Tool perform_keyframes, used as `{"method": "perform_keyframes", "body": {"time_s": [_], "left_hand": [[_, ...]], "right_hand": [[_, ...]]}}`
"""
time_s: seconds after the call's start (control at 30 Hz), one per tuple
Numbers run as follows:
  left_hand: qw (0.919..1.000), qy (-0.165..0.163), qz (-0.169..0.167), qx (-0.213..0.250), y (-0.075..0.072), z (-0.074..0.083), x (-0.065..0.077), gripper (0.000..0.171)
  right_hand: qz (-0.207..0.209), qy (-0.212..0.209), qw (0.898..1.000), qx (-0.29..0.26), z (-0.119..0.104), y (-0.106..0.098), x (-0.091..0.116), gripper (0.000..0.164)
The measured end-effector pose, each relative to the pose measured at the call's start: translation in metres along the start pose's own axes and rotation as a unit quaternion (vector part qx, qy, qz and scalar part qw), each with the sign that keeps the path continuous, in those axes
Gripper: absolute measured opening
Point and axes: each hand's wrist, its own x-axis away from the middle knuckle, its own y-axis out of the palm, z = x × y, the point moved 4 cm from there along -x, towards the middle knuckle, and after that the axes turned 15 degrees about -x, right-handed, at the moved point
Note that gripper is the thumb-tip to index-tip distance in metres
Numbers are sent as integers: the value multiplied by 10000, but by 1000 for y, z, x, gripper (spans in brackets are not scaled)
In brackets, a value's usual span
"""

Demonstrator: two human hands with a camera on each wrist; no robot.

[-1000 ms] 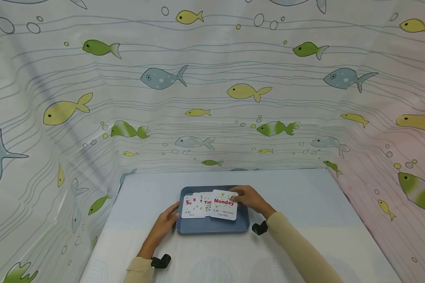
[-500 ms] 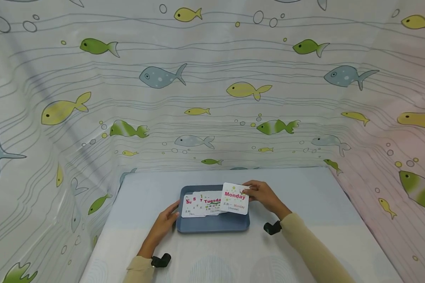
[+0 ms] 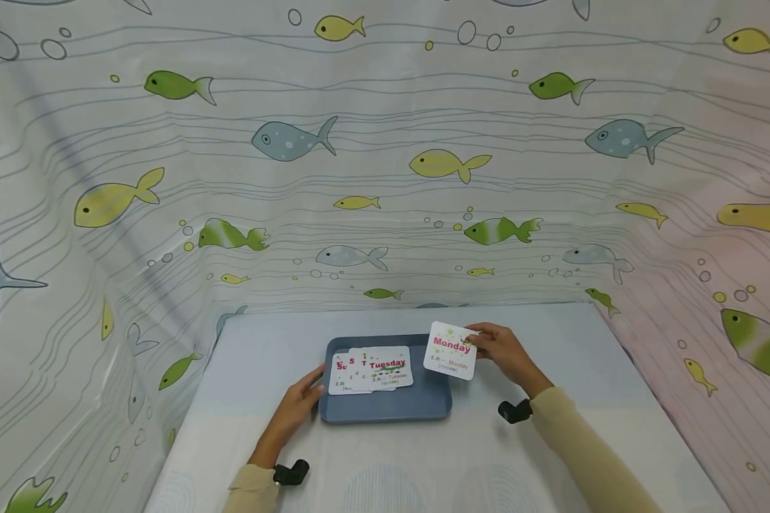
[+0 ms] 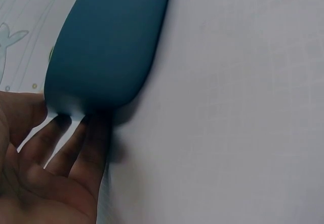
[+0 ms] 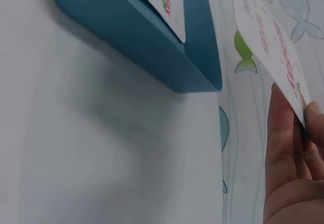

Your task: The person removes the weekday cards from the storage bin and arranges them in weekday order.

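Card [image 3: 450, 350] marked Monday reaches left from your right hand [image 3: 503, 353], which pinches its right edge, raised by the far right corner of the tray [image 3: 385, 408]; your left hand [image 3: 297, 402] lays extended fingers against its left end.

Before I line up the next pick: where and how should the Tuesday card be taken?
Probably pinch the Tuesday card by its right edge, coming from the right: it lies face up, that edge faces bare tray, and its left side overlaps the cards to its left.
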Motion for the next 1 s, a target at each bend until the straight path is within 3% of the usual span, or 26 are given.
{"method": "perform_keyframes", "body": {"time_s": [0.6,1.0], "left_hand": [[10000,-80,4,-31,-1,3,0,51],[9999,-12,92,-127,0,4,1,51]], "right_hand": [[614,117,9975,340,8,-60,4,39],[805,108,9917,995,12,-91,-2,40]]}}
